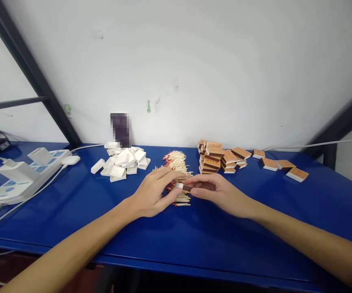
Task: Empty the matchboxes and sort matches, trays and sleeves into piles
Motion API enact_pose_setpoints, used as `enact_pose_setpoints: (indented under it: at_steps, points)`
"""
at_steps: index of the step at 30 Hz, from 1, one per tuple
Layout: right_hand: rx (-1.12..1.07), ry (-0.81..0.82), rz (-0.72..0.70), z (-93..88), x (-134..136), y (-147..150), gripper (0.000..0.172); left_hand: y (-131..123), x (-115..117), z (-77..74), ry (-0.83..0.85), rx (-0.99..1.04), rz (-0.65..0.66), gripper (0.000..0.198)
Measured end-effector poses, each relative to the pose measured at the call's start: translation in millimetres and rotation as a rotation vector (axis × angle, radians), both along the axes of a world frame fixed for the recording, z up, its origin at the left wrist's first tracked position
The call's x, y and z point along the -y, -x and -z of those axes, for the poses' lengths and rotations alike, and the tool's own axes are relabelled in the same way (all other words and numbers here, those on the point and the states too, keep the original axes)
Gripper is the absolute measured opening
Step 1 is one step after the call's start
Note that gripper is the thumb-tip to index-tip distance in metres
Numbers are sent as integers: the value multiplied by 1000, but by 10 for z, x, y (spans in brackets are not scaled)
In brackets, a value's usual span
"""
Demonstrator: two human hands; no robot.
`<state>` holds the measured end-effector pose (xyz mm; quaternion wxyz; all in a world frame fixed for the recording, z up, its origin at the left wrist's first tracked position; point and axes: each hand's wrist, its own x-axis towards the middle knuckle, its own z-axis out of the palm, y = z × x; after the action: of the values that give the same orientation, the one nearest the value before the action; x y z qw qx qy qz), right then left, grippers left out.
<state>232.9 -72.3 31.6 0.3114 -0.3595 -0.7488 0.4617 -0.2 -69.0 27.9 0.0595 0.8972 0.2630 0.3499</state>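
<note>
Between my two hands is a small matchbox [187,187], its white inner tray partly out of the brown sleeve. My left hand [158,190] pinches the white tray end with thumb and fingers. The sleeve end sits in the fingers of my right hand [217,190]. Both hands are over a heap of loose matches [177,160] with red heads, which they partly cover. Left of the heap lies a pile of white matchbox trays [123,160]. On the right are stacked matchboxes [211,162] with orange-brown tops.
Several more matchboxes [297,174] lie spread out farther right on the blue table [239,244]. A white power strip [23,187] with plugs and cables takes up the left side. A pixelated dark object [121,128] leans on the white wall behind the trays.
</note>
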Motion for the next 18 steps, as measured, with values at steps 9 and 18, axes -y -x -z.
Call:
enact_pose_setpoints:
  at_steps: [9,18]
  points:
    - [268,-645,-8,48,47,-17,27,64,-88,23,-90,-181,59,34]
    - [356,-781,-6,244,40,-122,38,100,-130,40,-250,-290,93,37]
